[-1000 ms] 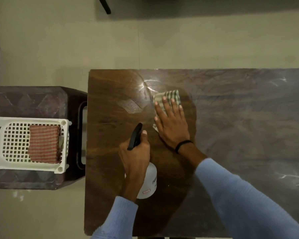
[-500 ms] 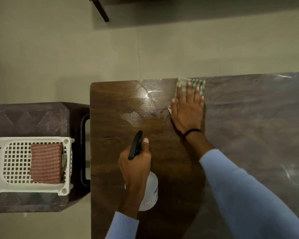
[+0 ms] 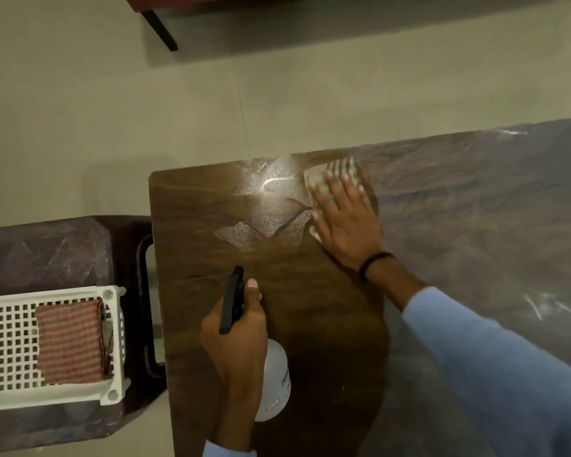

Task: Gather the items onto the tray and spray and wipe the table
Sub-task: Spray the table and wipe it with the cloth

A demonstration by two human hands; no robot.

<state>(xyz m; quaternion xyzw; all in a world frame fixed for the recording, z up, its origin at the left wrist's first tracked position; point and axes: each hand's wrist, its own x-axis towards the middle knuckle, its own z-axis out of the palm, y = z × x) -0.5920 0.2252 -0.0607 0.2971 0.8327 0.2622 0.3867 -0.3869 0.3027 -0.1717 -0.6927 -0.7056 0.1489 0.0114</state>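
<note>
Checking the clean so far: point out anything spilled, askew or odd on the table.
Only a wet patch glistens near the table's far left corner, beside the cloth under the right hand. With the bottle in the left hand, it is likely unwiped spray, not a spill. Nothing else stands out.

Pale checked cloth [image 3: 342,169] by far edge of dark wooden table [image 3: 195,225] is showing blurred, right hand [image 3: 346,225] covering most of it. Left hand [image 3: 238,344] is hiding neck of white plastic spray bottle [image 3: 276,384]; label txt too small. White lattice plastic tray [image 3: 47,294] is running off pic's left edge.
</note>
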